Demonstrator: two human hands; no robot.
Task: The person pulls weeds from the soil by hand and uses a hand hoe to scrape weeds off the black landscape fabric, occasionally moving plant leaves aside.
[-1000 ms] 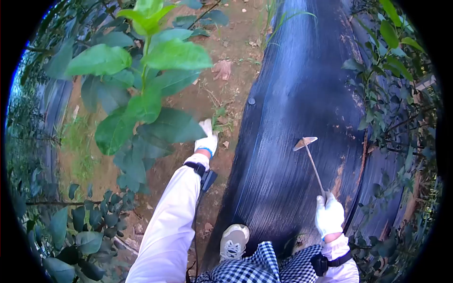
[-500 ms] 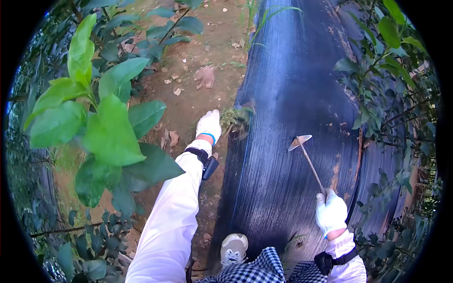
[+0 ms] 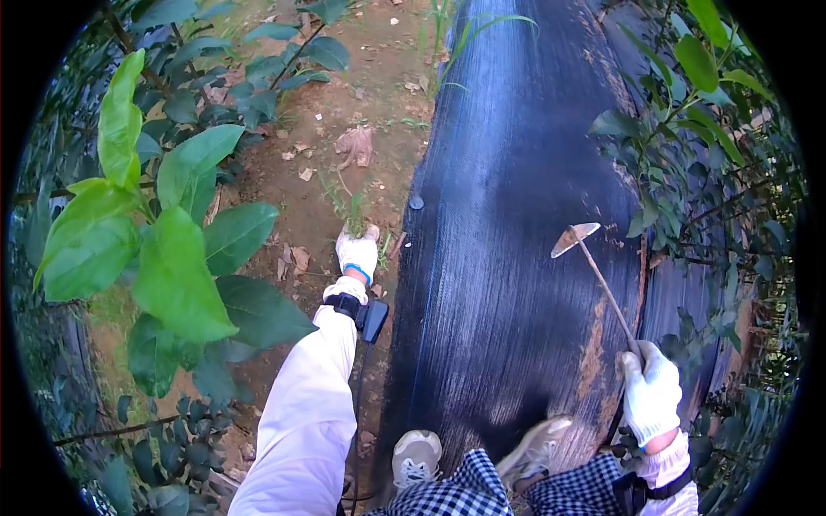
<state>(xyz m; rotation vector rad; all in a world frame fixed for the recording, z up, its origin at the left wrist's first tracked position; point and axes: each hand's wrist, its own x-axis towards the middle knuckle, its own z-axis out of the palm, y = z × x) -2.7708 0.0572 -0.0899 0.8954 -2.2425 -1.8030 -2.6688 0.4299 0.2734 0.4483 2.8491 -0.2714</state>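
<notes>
My left hand (image 3: 358, 251), in a white glove with a blue cuff edge, is low over the bare soil. Its fingers are closed around a tuft of green weeds (image 3: 354, 219), whose thin stems stick out beyond the fingertips. On the other side, my gloved right hand (image 3: 651, 394) grips the handle of a small hoe (image 3: 611, 297). The hoe's worn, soil-marked metal blade (image 3: 575, 239) is held over the black plastic sheet (image 3: 508, 284), pointing away from me.
A leafy branch (image 3: 176, 249) hangs close at the left, and more shrubs (image 3: 688, 129) line the right. Dry leaves (image 3: 354, 146) lie on the soil strip (image 3: 301, 189). Tall grass (image 3: 456, 43) grows along the sheet's far edge. My shoes (image 3: 417, 456) stand on the sheet.
My left hand has drawn back slightly left and nearer, its weeds shifting from the sheet's edge to over the soil. The right hand and hoe have swung right. My right shoe has come into view.
</notes>
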